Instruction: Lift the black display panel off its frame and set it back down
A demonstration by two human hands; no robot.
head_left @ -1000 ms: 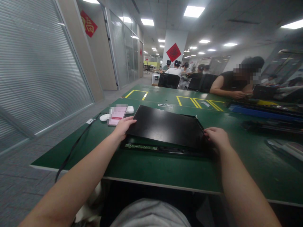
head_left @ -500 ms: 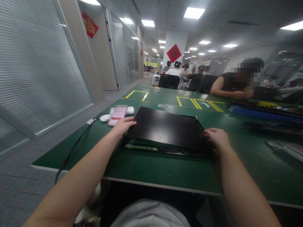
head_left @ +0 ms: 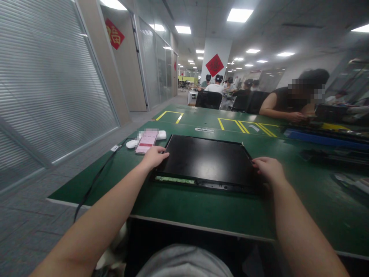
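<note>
Gripping both side edges, the left hand (head_left: 154,157) and right hand (head_left: 269,170) have the flat black rectangular screen panel (head_left: 207,161) seemingly nearly seated in its frame on the green worktop (head_left: 201,204).

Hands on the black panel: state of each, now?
Left hand: fingers curled on the left edge of the black panel, gripping it.
Right hand: gripping the panel's right edge.
</note>
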